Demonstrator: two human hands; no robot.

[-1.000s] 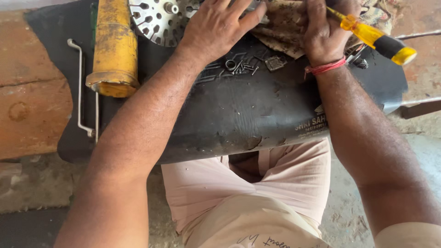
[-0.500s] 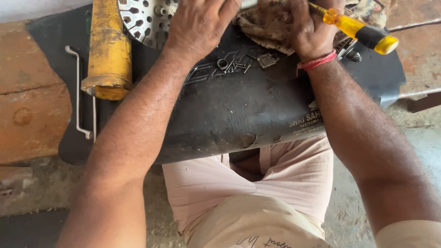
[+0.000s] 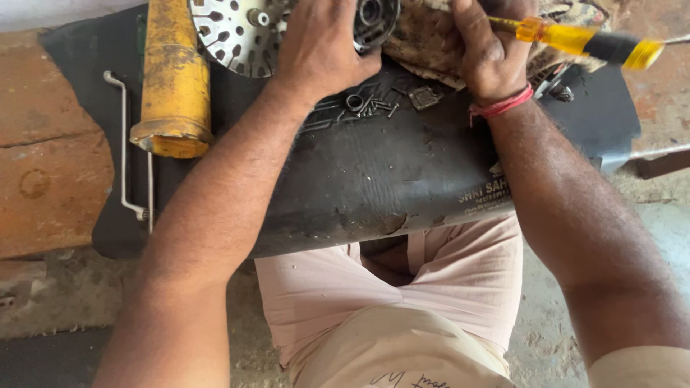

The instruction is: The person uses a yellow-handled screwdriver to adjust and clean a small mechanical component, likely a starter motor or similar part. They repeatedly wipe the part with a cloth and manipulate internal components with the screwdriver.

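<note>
Left hand (image 3: pixel 323 50) on perforated disc (image 3: pixel 230 32), right hand (image 3: pixel 485 50) seemingly gripping screwdriver (image 3: pixel 586 43).

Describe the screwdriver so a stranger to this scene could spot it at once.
Start at the black rubber sheet spread over the person's lap. At its top right edge the right hand grips the screwdriver, whose handle sticks out to the right. It is the only tool with a clear yellow handle and black band; the yellow tube lies far left.

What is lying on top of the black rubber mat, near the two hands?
On the black rubber mat lie small screws and washers, a yellow cylinder and a perforated metal disc. The hands hide what lies beneath them.
</note>
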